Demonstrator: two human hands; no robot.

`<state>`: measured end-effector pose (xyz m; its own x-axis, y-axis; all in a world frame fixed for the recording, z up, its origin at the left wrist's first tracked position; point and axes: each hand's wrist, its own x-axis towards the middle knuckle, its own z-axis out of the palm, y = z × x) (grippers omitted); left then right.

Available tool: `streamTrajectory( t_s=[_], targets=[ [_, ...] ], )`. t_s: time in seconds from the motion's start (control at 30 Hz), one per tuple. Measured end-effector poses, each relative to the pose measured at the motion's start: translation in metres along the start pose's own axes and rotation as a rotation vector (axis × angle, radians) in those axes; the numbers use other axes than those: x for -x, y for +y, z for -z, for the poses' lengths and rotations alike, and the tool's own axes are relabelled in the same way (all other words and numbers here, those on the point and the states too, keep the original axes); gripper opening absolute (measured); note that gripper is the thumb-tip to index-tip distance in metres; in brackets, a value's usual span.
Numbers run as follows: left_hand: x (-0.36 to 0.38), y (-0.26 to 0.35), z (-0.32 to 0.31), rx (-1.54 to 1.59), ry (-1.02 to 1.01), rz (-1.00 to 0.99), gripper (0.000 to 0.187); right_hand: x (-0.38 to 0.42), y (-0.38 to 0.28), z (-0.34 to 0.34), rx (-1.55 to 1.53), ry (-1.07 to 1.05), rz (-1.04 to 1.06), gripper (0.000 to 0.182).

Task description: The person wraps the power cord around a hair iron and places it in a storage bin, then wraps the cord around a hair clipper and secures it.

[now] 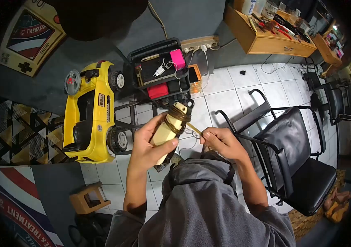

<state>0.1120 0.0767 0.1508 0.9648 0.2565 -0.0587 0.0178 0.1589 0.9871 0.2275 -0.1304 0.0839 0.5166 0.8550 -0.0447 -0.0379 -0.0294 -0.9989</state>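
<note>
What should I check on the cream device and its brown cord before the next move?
1. Device held: ok, the left hand grips its body, thumb across the front.
2. Cord wound on: ok, several turns sit around the upper end.
3. Free strand under control: ok, it runs straight to the fingers of the right hand.
4. Winding finished and secured: not ok, that strand is off the device.
5. Cord's far end and plug: cannot tell, neither can be made out.
6. Right forearm clear of the black chair: cannot tell, they look close in this one view.
</note>
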Motion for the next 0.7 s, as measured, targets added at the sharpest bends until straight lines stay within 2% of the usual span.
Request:
streamTrajectory(
  t_s=[0.13,0.27,0.33,0.43,0.5,0.53,0.6,0.63,0.7],
  targets=[
    [-0.005,0.005,0.004,-0.028,0.092,-0.059,0.054,-0.003,-0.003,0.001,0.118,0.050,-0.017,0.023],
    [-0.005,0.024,0.027,-0.076,0.427,-0.103,0.040,0.014,0.014,0.008,0.261,0.066,-0.058,0.018],
    [-0.004,0.029,0.043,-0.015,0.458,-0.198,0.036,0.026,0.059,0.017,0.621,0.023,0.050,0.009],
    [0.004,0.035,0.064,-0.089,0.530,-0.336,0.034,0.053,0.145,0.035,0.665,0.118,-0.014,0.009],
    [0.010,0.049,0.071,-0.071,0.578,-0.346,0.034,0.080,0.231,0.056,0.926,0.212,-0.037,0.012],
    [0.012,0.057,0.070,-0.088,0.605,-0.379,0.034,0.097,0.258,0.065,0.929,0.211,-0.038,0.012],
    [0.018,0.061,0.063,-0.048,0.544,-0.405,0.034,0.124,0.294,0.074,0.912,0.250,-0.326,0.015],
    [0.018,0.057,0.056,-0.059,0.509,-0.384,0.035,0.122,0.307,0.071,0.913,0.252,-0.323,0.015],
    [0.018,0.044,0.041,-0.155,0.472,-0.335,0.038,0.120,0.316,0.060,1.132,0.285,-0.411,0.017]
  ],
)
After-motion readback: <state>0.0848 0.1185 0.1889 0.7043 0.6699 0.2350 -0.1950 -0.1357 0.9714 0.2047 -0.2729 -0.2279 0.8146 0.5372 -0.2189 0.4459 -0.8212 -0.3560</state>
